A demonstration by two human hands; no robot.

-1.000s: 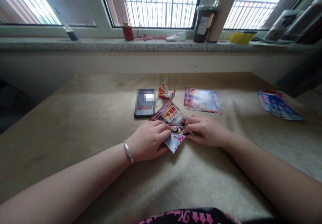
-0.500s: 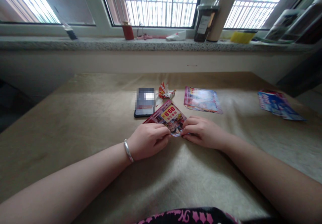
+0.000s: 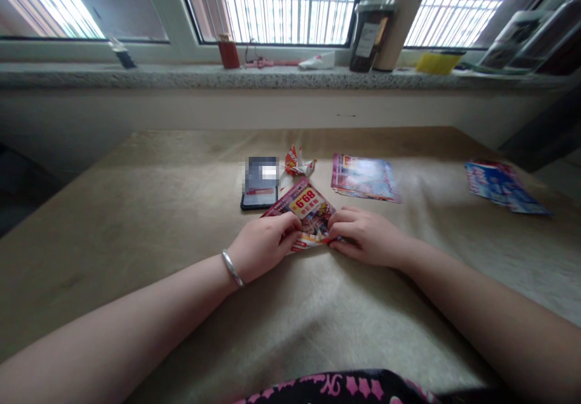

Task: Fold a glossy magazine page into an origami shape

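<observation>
A colourful printed flyer (image 3: pixel 305 209) lies folded on the beige cloth-covered table (image 3: pixel 136 210) just in front of me. My left hand (image 3: pixel 263 245), with a silver bracelet on the wrist, pinches the flyer's near left edge with curled fingers. My right hand (image 3: pixel 367 237) pinches the near right edge, fingers pressed together on the fold. Both hands rest on the table, almost touching each other. The flyer's near part is folded up under my fingers and partly hidden.
A dark phone (image 3: pixel 260 184) lies just behind the flyer, next to a small folded paper figure (image 3: pixel 297 163). A stack of flyers (image 3: pixel 363 177) lies at the back right, more flyers (image 3: pixel 502 186) at the far right. The windowsill (image 3: pixel 181 77) holds a red cup (image 3: pixel 228 52) and other items.
The flyer's near corner, which pointed toward me a second ago, has been folded up under my fingers. Both hands shifted slightly away from me.
</observation>
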